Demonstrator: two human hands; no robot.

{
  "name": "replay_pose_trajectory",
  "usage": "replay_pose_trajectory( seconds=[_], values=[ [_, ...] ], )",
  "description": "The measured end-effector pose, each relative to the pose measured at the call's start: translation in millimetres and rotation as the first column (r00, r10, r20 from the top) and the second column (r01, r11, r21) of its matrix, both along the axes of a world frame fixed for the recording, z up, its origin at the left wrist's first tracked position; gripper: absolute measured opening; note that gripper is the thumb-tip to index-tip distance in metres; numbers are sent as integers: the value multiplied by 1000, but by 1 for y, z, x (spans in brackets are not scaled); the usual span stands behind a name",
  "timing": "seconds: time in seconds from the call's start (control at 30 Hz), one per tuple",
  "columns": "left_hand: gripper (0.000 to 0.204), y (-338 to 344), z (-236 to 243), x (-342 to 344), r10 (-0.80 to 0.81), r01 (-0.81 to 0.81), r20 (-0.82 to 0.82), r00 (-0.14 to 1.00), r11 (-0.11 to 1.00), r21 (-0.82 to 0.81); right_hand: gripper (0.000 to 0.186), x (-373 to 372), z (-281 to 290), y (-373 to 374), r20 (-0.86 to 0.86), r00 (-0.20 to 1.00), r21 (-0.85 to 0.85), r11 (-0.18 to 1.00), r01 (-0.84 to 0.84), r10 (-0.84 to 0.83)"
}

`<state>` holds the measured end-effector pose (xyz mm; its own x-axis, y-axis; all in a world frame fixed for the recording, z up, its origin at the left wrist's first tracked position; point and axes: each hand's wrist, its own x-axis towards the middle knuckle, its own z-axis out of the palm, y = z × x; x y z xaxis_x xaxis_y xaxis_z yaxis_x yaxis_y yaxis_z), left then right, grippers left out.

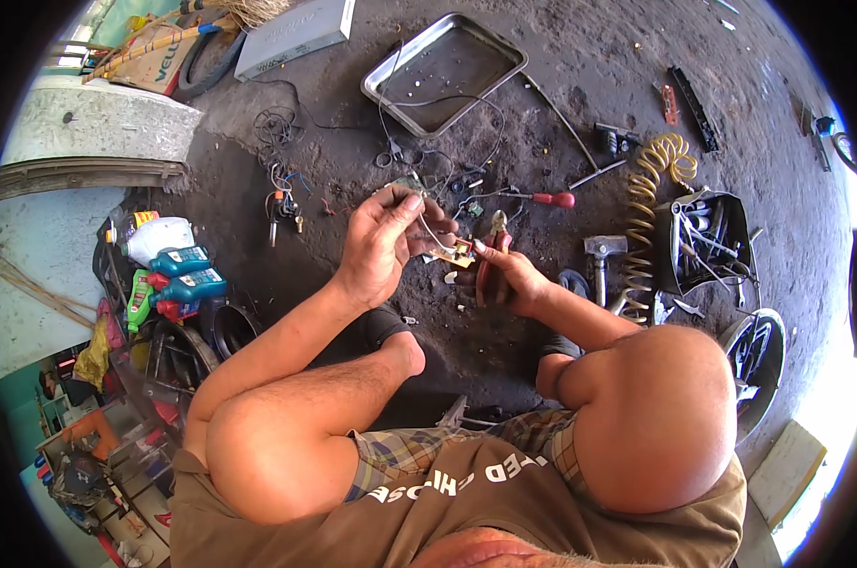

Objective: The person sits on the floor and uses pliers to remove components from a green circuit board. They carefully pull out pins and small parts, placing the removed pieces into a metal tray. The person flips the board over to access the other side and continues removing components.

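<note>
My left hand (379,244) is closed, pinching a thin pale wire or strip (430,235) raised in front of me. It runs toward a small brass-coloured component (457,253) between my two hands. My right hand (512,276) is closed on red-handled pliers (499,227), their jaws pointing up, with the thumb at the component's edge; whether it grips that piece too is unclear. Just beyond lie a red-handled screwdriver (553,200) and tangled dark wires (277,128).
A metal tray (516,59) lies ahead; a hammer (600,265), yellow coiled hose (643,189) and tool box (679,275) to the right. Bottles (187,284) and keys (286,213) sit at left. My bent legs (651,417) frame the work.
</note>
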<state>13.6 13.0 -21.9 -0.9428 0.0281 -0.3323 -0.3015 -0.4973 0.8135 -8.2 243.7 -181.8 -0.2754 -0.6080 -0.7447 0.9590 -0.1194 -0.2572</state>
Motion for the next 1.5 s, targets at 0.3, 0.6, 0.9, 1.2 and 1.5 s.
replay_pose_trajectory(
  seconds=[0.3,0.6,0.9,1.2,1.5],
  values=[
    [14,-15,-5,-7,-103,103,7,995,977,-187,19,-40,32,8,-345,934,97,987,131,-90],
    [39,-1,13,-13,-672,341,56,739,301,-891,22,-57,50,0,-522,851,262,961,92,61],
    [20,4,6,-5,-772,404,139,620,163,-900,23,-69,59,-4,-701,624,324,933,-154,346],
    [20,-2,-7,-4,-500,250,-77,863,554,-794,24,-77,84,-12,-492,870,15,1000,-15,20],
    [16,-23,-17,-8,-157,176,81,984,903,-391,31,-46,85,22,-677,692,253,962,-100,250]
  ],
)
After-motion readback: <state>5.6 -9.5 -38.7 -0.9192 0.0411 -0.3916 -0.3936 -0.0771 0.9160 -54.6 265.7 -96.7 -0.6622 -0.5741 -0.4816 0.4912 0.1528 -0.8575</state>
